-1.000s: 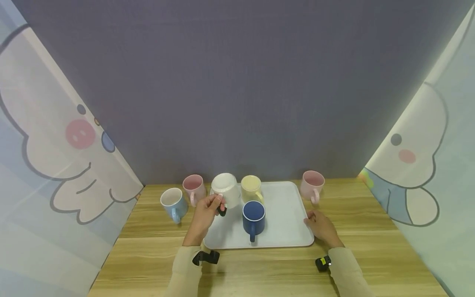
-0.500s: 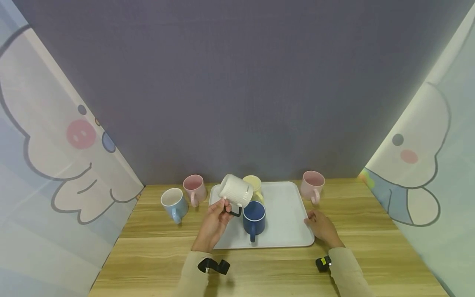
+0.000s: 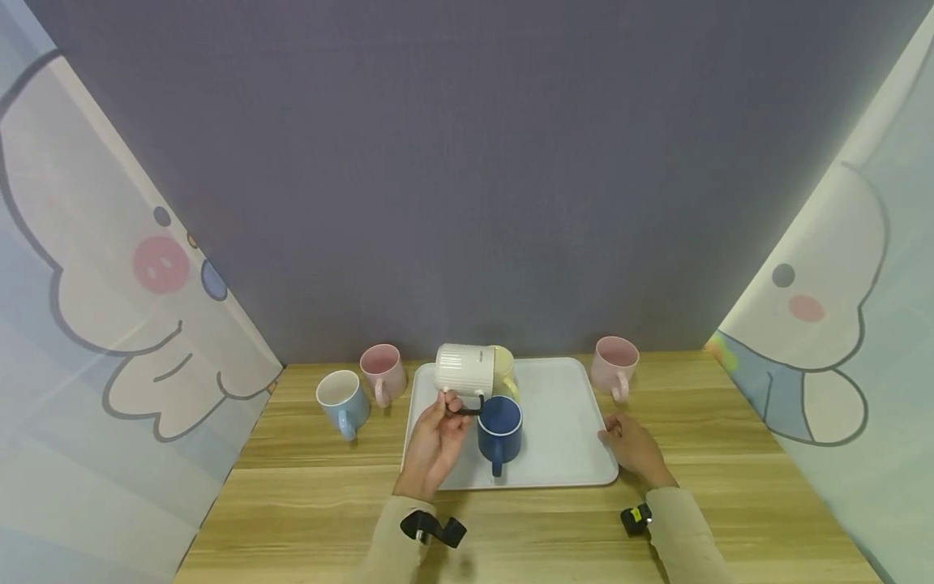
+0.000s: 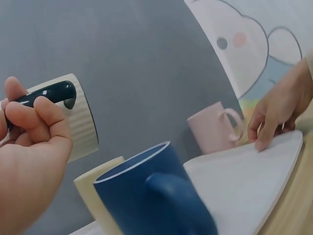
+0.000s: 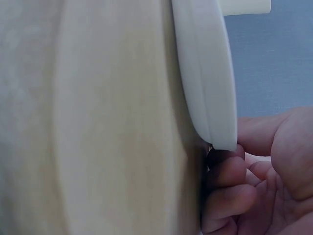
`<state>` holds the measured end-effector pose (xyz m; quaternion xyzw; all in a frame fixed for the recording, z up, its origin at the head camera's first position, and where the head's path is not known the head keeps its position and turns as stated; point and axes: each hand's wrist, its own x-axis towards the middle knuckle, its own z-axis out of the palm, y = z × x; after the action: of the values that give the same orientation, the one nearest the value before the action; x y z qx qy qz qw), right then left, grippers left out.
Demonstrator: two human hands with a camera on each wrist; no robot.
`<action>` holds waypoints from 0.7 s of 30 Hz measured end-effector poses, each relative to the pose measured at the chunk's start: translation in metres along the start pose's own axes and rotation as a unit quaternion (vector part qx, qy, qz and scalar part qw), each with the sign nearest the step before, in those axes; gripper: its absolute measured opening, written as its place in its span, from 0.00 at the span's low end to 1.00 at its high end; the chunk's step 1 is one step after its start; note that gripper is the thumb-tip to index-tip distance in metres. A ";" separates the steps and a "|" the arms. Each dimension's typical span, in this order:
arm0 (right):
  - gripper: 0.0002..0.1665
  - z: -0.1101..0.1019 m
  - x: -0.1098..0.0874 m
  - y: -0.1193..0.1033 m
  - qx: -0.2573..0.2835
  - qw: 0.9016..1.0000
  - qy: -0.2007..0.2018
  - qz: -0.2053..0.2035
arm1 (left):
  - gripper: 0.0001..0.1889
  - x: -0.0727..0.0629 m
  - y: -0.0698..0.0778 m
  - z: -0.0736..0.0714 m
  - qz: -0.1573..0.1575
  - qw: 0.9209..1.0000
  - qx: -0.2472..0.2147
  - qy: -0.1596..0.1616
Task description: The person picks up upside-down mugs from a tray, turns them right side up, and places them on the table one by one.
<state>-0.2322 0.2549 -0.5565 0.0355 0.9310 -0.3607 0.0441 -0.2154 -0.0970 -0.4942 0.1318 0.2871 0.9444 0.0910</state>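
My left hand (image 3: 435, 444) grips the dark handle (image 4: 51, 93) of a white ribbed mug (image 3: 463, 371). The mug lies sideways in the air above the tray's left half, its mouth to the right. Behind it, partly covered, a pale yellow mug (image 3: 505, 375) stands on the white tray (image 3: 562, 438). A dark blue mug (image 3: 500, 434) stands upright in front of the yellow one, handle toward me. At the tray's right edge, my right hand (image 3: 633, 448) pinches the rim; in the right wrist view its thumb and curled fingers (image 5: 232, 171) meet the tray's corner.
Left of the tray, a light blue mug (image 3: 343, 403) and a pink mug (image 3: 383, 373) stand on the wooden table (image 3: 525, 535). Another pink mug (image 3: 614, 363) stands just beyond the tray's right side. A grey wall (image 3: 467, 178) rises behind the table.
My left hand has moved right and turned the white mug from showing its base to lying sideways with its mouth to the right. The right hand and the tray have stayed put.
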 end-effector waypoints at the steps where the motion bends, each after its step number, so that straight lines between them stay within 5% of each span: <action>1: 0.15 0.000 0.000 0.000 0.000 1.000 0.000 0.000 | 0.17 0.000 -0.001 0.000 -0.001 1.000 -0.008 -0.003; 14: 0.19 -0.002 -0.001 -0.003 0.008 1.000 0.008 -0.001 | 0.18 0.003 -0.007 0.000 -0.016 0.997 -0.073 -0.020; 21: 0.18 -0.001 -0.003 -0.050 0.112 0.993 0.023 -0.032 | 0.20 0.006 -0.009 0.003 -0.019 0.996 -0.079 -0.022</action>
<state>-0.2343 0.2187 -0.5215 0.0187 0.8862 -0.4629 0.0065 -0.2195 -0.0863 -0.4961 0.1393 0.2124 0.9591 0.1252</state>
